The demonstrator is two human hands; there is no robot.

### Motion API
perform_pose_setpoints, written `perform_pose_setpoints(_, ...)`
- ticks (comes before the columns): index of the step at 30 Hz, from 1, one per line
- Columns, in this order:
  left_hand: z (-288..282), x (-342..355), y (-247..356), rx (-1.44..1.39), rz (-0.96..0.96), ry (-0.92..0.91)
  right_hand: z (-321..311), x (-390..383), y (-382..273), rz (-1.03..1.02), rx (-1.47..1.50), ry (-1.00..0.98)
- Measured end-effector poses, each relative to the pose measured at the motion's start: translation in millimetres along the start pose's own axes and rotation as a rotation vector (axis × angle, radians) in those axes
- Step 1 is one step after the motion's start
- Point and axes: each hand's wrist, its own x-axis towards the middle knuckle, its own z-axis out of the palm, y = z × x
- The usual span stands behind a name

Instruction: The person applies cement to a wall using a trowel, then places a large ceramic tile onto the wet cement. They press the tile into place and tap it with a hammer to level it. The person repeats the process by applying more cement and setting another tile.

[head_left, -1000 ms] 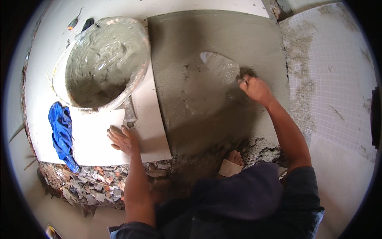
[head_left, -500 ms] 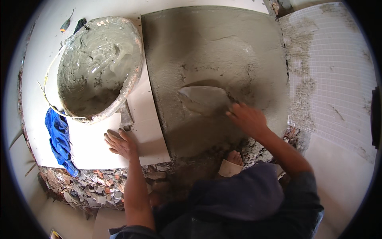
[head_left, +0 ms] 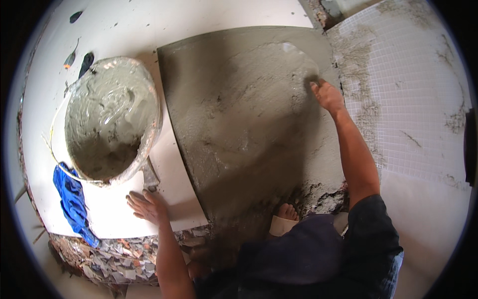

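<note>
My right hand [head_left: 329, 95] is closed round the dark handle of a trowel [head_left: 301, 59], over the far right part of a bed of wet grey mortar [head_left: 234, 124]. The trowel's blade is smeared with mortar, so its outline is hard to make out. Flat on a white slab [head_left: 119, 219] rests my left hand [head_left: 147, 206], fingers apart, holding nothing. Just beyond it stands a bucket [head_left: 155, 107] partly filled with wet mortar. A flat, mortar-stained tool [head_left: 150, 174] sticks out beside the bucket, near my left fingers.
A blue cloth [head_left: 72, 202] lies left of the bucket. Farther back are a small dark-and-orange tool [head_left: 69, 60] and a black object [head_left: 86, 64]. Broken rubble [head_left: 119, 259] lines the slab's near edge. White gridded mesh [head_left: 398, 94] covers the right side. My sandalled foot [head_left: 285, 218] is near the mortar.
My right hand has swept the trowel away from me and to the right across the mortar. My left hand stays on the slab. The whole view has shifted, with the bucket lower in it.
</note>
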Motion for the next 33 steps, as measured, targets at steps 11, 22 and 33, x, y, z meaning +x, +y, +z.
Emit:
perform_pose_setpoints(11, 8, 2, -8, 0.041, 0.007, 0.009, 22, -27, -126, 0.177, 1.222, -0.623)
perform_pose_setpoints(22, 19, 10, -18, 0.073, 0.030, -0.055, 35, -105, 16, 0.116, 0.095, -0.016)
perform_pose_setpoints(33, 12, 28, 10, 0.110, -0.125, -0.075, 49, -281, -146, -0.126, 0.372, -0.342)
